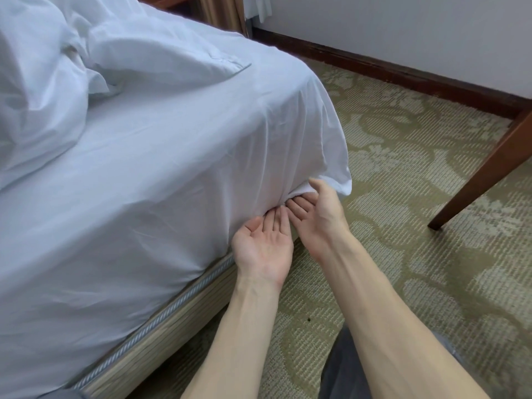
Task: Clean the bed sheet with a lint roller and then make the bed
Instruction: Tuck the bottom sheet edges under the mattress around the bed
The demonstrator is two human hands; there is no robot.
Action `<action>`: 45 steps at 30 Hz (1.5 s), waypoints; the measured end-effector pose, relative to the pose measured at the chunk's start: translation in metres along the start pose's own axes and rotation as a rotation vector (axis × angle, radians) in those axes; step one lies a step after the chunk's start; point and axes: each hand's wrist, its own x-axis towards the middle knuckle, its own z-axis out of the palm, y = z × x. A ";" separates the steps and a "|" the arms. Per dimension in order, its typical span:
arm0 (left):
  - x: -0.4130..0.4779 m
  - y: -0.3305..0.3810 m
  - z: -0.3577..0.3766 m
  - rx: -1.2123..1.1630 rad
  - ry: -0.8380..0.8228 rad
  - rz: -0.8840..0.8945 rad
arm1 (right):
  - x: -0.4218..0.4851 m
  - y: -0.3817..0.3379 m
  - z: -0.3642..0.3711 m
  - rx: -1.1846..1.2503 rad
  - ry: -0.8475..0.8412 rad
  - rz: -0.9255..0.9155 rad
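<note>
A white bed sheet covers the mattress and hangs over its corner at the centre of the view. My left hand lies palm up at the mattress's lower edge, its straight fingers pushed under the sheet. My right hand is beside it, palm up, fingers reaching under the loose sheet corner with the thumb against the cloth. A crumpled white duvet and a pillow lie on the bed at upper left. No lint roller is in view.
The bed base with a rope trim runs diagonally at lower left. Patterned green carpet covers the floor. A brown wooden furniture leg slants at the right. A dark baseboard lines the white wall.
</note>
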 end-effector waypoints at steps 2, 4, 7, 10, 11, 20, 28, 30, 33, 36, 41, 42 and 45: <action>0.006 -0.002 0.001 -0.034 -0.020 -0.005 | 0.002 -0.003 0.000 0.020 -0.111 0.071; 0.011 -0.004 -0.001 -0.025 -0.041 -0.004 | 0.008 -0.006 0.000 -0.010 -0.200 0.112; 0.015 -0.005 -0.005 0.050 -0.050 0.001 | 0.022 -0.010 -0.004 0.052 -0.274 0.156; 0.016 -0.004 -0.007 0.051 -0.037 0.027 | 0.030 -0.010 -0.002 0.122 -0.281 0.145; 0.017 -0.005 -0.008 0.053 -0.027 0.033 | 0.032 -0.009 -0.002 0.136 -0.270 0.135; 0.020 -0.008 -0.002 -0.005 -0.019 0.012 | 0.039 -0.009 -0.002 -0.077 -0.104 0.087; 0.026 -0.007 -0.011 0.075 -0.053 0.038 | 0.039 -0.009 -0.004 0.084 -0.218 0.107; 0.022 -0.004 -0.011 0.119 -0.034 0.048 | 0.046 -0.005 0.000 0.123 -0.208 0.102; 0.019 0.000 -0.010 0.171 -0.001 0.036 | 0.057 0.000 -0.004 0.174 -0.180 0.091; 0.012 0.003 -0.010 0.233 0.022 0.020 | 0.059 -0.003 -0.004 0.171 -0.192 0.106; -0.010 0.017 -0.014 0.332 0.057 -0.022 | 0.041 -0.007 0.013 -0.004 0.004 0.013; -0.016 0.021 -0.015 0.356 0.075 -0.032 | 0.034 -0.006 0.015 -0.008 0.050 0.008; -0.041 0.035 -0.010 0.430 0.146 -0.075 | 0.011 0.000 0.016 -0.005 0.102 0.033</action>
